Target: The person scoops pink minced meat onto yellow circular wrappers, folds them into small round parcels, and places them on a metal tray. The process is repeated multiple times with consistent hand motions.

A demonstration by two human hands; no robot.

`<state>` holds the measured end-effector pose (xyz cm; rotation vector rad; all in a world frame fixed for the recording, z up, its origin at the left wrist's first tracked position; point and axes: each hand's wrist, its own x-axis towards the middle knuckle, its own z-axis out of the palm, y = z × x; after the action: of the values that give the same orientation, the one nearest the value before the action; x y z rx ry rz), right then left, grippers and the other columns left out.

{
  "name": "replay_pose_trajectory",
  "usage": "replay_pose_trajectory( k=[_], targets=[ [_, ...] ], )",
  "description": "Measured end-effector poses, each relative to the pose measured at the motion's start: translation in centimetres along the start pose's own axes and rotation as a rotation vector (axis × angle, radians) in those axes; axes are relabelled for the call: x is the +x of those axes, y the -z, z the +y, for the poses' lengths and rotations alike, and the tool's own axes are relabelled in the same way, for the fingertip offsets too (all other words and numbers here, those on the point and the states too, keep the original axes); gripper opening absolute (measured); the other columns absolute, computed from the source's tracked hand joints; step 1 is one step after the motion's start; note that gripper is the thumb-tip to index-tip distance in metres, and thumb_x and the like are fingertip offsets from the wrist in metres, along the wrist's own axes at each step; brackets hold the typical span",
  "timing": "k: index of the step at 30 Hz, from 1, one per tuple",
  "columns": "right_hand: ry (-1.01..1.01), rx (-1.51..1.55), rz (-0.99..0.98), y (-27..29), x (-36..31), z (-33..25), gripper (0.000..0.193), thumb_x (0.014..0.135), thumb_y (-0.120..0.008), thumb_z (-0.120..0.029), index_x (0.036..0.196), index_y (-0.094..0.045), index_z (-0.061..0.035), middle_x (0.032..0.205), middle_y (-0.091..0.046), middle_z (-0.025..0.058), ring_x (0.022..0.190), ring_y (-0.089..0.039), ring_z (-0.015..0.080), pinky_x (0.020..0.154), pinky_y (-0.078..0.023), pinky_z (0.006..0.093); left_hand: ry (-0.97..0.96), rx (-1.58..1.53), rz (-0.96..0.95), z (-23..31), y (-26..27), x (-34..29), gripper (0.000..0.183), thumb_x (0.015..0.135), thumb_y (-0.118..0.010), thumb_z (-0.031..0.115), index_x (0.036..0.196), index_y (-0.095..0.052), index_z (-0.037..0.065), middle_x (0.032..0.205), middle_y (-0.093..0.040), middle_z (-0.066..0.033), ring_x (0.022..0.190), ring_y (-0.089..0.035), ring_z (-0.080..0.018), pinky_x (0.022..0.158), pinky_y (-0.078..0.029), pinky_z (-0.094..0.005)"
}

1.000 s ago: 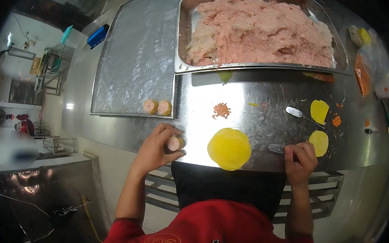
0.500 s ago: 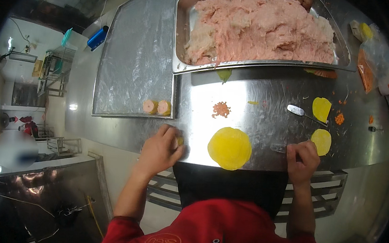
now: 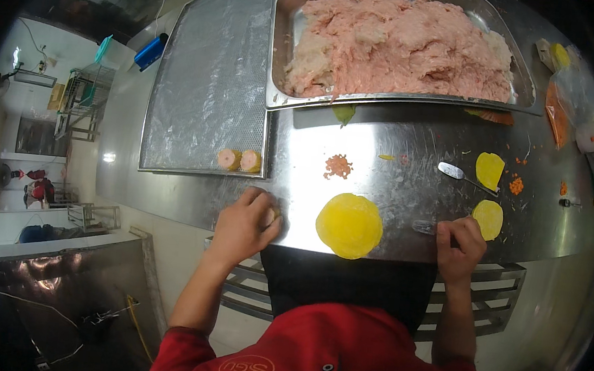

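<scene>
My left hand [image 3: 243,224] is closed around a small yellow-wrapped dumpling [image 3: 272,216], mostly hidden by the fingers, at the table's front edge. My right hand [image 3: 461,248] has its fingers curled on a small flat spatula [image 3: 423,226], whose blade points left over the steel. Between the hands lies a stack of round yellow wrappers [image 3: 349,225]. Beyond it is a little heap of orange bits [image 3: 338,166]. Two filled dumplings [image 3: 228,159] stand in the near right corner of a perforated metal tray [image 3: 210,86].
A deep steel pan [image 3: 274,88] of pink minced meat [image 3: 408,47] spans the back. Right of the stack lie another spatula [image 3: 451,171], loose yellow wrappers [image 3: 489,171] and orange crumbs [image 3: 516,185]. Plastic bags [image 3: 576,83] crowd the far right edge.
Another person's hand at the back of the pan has gone out of view. Both my hands keep nearly the same place and grip; the view has shifted slightly.
</scene>
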<state>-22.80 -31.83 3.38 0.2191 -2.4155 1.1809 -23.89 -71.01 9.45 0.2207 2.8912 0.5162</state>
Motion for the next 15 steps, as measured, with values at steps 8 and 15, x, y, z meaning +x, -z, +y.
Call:
replay_pose_trajectory(
  k=[8, 15],
  targets=[
    [-0.042, -0.014, -0.011, 0.1, -0.2, 0.0, 0.011, 0.085, -0.079, -0.007, 0.079, -0.071, -0.0023, 0.072, -0.061, 0.0088, 0.066, -0.059, 0.0262, 0.062, -0.046, 0.0369, -0.090, 0.043, -0.053, -0.5, 1.0, -0.4, 0.037, 0.082, -0.077, 0.019, 0.116, -0.066, 0.010, 0.118, -0.065, -0.0101, 0.097, -0.070, -0.0354, 0.082, -0.058, -0.0461],
    [-0.041, -0.034, -0.019, 0.0, -0.4, 0.2, 0.011, 0.085, -0.078, -0.005, 0.079, -0.070, -0.0005, 0.072, -0.061, 0.0095, 0.067, -0.059, 0.0252, 0.062, -0.046, 0.0366, -0.074, -0.022, -0.144, -0.9, 1.8, -0.1, 0.041, 0.081, -0.077, 0.017, 0.119, -0.064, 0.009, 0.119, -0.064, -0.0109, 0.100, -0.069, -0.0364, 0.084, -0.057, -0.0468]
  ],
)
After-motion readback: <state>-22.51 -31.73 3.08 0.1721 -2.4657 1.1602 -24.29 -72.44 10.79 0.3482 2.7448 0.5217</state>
